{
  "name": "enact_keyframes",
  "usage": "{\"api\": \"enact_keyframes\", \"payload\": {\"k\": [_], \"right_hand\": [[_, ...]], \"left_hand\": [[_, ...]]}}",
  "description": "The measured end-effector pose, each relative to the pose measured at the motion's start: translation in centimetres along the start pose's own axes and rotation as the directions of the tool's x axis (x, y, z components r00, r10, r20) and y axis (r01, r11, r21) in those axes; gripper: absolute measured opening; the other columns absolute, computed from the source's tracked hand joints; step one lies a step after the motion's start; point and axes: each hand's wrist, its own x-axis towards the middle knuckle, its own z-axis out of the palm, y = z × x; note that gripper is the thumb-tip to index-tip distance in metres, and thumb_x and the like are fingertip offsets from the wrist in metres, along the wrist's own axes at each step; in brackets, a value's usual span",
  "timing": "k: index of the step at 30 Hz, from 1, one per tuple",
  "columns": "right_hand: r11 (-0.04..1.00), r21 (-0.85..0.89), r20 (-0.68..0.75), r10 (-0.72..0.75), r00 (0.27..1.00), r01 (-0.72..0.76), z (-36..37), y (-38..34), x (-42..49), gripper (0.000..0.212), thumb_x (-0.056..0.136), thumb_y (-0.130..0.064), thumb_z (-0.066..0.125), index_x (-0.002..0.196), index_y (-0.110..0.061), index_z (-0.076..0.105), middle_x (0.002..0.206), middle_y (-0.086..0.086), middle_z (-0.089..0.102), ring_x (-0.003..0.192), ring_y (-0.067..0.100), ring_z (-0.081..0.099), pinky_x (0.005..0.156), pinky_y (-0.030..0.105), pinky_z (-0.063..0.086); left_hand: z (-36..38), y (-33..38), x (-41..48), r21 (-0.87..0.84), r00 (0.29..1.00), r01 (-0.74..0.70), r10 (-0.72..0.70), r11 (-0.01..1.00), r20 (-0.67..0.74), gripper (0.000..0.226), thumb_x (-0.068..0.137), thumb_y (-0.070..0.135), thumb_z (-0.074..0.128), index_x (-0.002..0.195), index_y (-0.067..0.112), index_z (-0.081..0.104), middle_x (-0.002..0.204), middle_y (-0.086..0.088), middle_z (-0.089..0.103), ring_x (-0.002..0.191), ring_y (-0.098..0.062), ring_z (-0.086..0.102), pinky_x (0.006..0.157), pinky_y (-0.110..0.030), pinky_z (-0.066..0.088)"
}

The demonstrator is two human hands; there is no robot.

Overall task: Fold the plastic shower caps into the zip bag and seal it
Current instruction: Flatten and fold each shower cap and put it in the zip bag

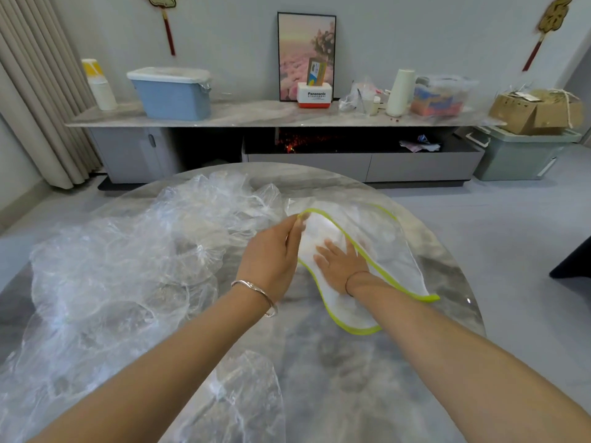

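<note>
Clear plastic shower caps [128, 251] lie heaped on the left of the marble table [319, 362]. Beside them the left hand [271, 251] pinches the green rim of the zip bag [393, 251]. The right hand [339, 266] reaches into the bag's mouth, fingers straight, flat on white folded plastic.

Bare forearms [160, 362], silver bangle [256, 290] on left wrist, thin dark band [346, 284] on right.

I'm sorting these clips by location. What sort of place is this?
Most likely a home living room: a low cabinet along the wall with a framed picture standing on it, a curtain at the left, and a round marble-look table where the zip bag lies.
</note>
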Motion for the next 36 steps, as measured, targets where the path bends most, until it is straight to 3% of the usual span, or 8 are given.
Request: {"api": "enact_keyframes", "payload": {"k": [6, 10, 16, 20, 24, 29, 32, 36], "right_hand": [[0.998, 0.062, -0.007, -0.008, 1.0, 0.009, -1.9, -0.2, 0.2, 0.047, 0.104, -0.032, 0.011, 0.151, -0.024, 0.008, 0.159, -0.006, -0.002, 0.144, 0.018, -0.007, 0.106, 0.029, -0.011], [0.981, 0.186, -0.045, -0.038, 0.998, 0.046, -1.4, -0.5, -0.5, 0.047, 0.102, -0.04, 0.011, 0.149, -0.035, 0.014, 0.158, -0.009, 0.0, 0.145, 0.02, -0.006, 0.114, 0.041, -0.009], [0.95, 0.218, -0.053, -0.216, 0.975, 0.222, -0.1, 0.2, -7.7, 0.05, 0.102, -0.038, 0.02, 0.15, -0.027, 0.012, 0.159, -0.005, 0.001, 0.146, 0.016, -0.003, 0.115, 0.035, 0.0], [0.949, 0.053, 0.045, -0.314, 0.948, 0.312, 1.5, 0.9, -13.2, 0.058, 0.1, -0.045, 0.021, 0.151, -0.023, 0.001, 0.157, -0.008, -0.01, 0.145, 0.011, -0.008, 0.114, 0.03, -0.004], [0.92, 0.002, 0.111, -0.389, 0.914, 0.392, 2.3, 1.2, -17.1, 0.099, 0.068, -0.079, -0.002, 0.15, -0.022, -0.003, 0.147, -0.017, -0.016, 0.135, 0.001, -0.018, 0.108, 0.019, -0.012], [0.897, -0.005, 0.134, -0.438, 0.889, 0.442, 3.2, -0.3, -19.4, 0.097, 0.075, -0.082, 0.013, 0.15, -0.023, -0.005, 0.148, -0.016, -0.017, 0.144, 0.01, -0.01, 0.109, 0.017, -0.011], [0.864, 0.015, 0.11, -0.502, 0.858, 0.503, 3.9, -2.0, -20.4, 0.075, 0.092, -0.054, 0.039, 0.15, -0.025, 0.001, 0.156, -0.007, -0.016, 0.144, 0.012, -0.012, 0.112, 0.022, -0.01], [0.777, 0.017, 0.115, -0.626, 0.771, 0.629, 5.0, -3.5, -21.7, 0.071, 0.091, -0.047, 0.044, 0.15, -0.03, 0.008, 0.151, -0.015, -0.017, 0.139, 0.005, -0.02, 0.108, 0.023, -0.022]], "left_hand": [[0.5, 0.3, 1.1, 0.058, 0.999, 0.012, -0.014, 0.998, 0.031, 0.037, 0.101, 0.035, 0.03, 0.128, 0.03, 0.055, 0.1, -0.004, 0.071, 0.089, -0.022, 0.065, 0.082, -0.039, 0.048], [1.5, -0.4, 1.1, 0.102, 0.998, 0.035, -0.04, 0.994, 0.05, 0.038, 0.102, 0.033, 0.029, 0.131, 0.03, 0.052, 0.099, -0.005, 0.07, 0.092, -0.023, 0.062, 0.078, -0.033, 0.046], [2.3, -2.2, -0.9, 0.229, 0.969, 0.069, -0.12, 0.971, 0.218, 0.04, 0.102, 0.034, 0.028, 0.139, 0.032, 0.042, 0.119, -0.004, 0.064, 0.109, -0.023, 0.057, 0.084, -0.032, 0.045], [1.5, -3.3, -4.1, 0.37, 0.914, 0.05, -0.192, 0.928, 0.357, 0.052, 0.099, 0.035, 0.038, 0.147, 0.025, 0.024, 0.147, -0.001, 0.038, 0.132, -0.021, 0.038, 0.104, -0.034, 0.035], [-1.2, -3.7, -9.4, 0.557, 0.85, -0.057, -0.253, 0.829, 0.463, 0.066, 0.096, 0.038, 0.042, 0.15, 0.019, 0.008, 0.157, 0.002, 0.013, 0.14, -0.019, 0.023, 0.111, -0.031, 0.026], [-5.4, -3.7, -15.2, 0.708, 0.724, -0.155, -0.408, 0.689, 0.555, 0.037, 0.099, 0.039, 0.034, 0.125, 0.021, 0.052, 0.132, 0.001, 0.048, 0.122, -0.018, 0.043, 0.098, -0.03, 0.036], [-6.9, -3.9, -17.0, 0.677, 0.686, -0.204, -0.389, 0.707, 0.614, 0.035, 0.099, 0.039, 0.033, 0.118, 0.022, 0.058, 0.125, 0.003, 0.054, 0.116, -0.017, 0.049, 0.096, -0.029, 0.039], [-6.8, -5.7, -18.4, 0.545, 0.619, -0.211, -0.321, 0.811, 0.717, 0.054, 0.098, 0.048, 0.028, 0.147, 0.024, 0.029, 0.154, 0.009, 0.025, 0.138, -0.012, 0.028, 0.113, -0.027, 0.023]]}}
